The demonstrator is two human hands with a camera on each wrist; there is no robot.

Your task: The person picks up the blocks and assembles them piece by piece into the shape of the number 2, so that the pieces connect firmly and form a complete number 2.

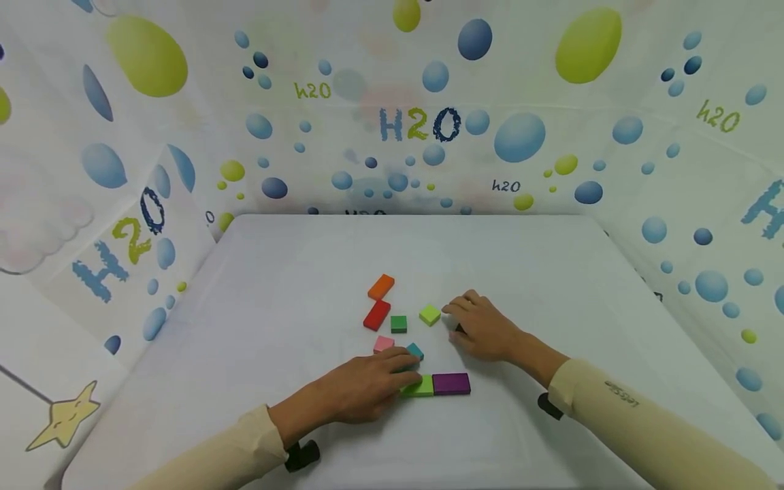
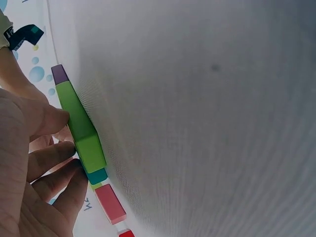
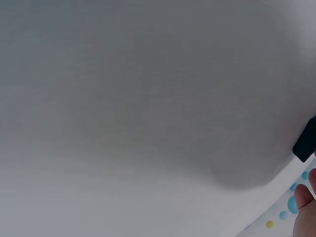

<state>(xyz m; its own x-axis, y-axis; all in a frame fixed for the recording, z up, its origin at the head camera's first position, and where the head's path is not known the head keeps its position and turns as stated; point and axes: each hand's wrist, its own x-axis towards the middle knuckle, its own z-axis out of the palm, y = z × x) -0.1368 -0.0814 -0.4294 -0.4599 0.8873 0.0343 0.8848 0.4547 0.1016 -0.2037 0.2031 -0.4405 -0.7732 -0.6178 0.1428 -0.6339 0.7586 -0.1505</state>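
My left hand (image 1: 370,388) holds a light green block (image 1: 422,388) near its left end, fingers bent over it. In the left wrist view that green block (image 2: 79,111) runs beside my thumb and fingertips, in line with a purple block (image 2: 59,74). The purple block (image 1: 451,384) lies against the green one's right end. Behind my left fingers sits a small teal block (image 1: 415,351), partly covered. My right hand (image 1: 486,330) holds a black block (image 1: 460,329) between thumb and bent fingers, mostly hidden; the right wrist view shows this black block (image 3: 306,142) at its edge.
Loose blocks lie behind the left hand: a pink one (image 1: 384,344), a dark green one (image 1: 399,324), a red one (image 1: 376,315) and an orange one (image 1: 381,286). A yellow-green block (image 1: 430,314) lies just left of the right fingertips. White cloth covers the table (image 1: 275,272).
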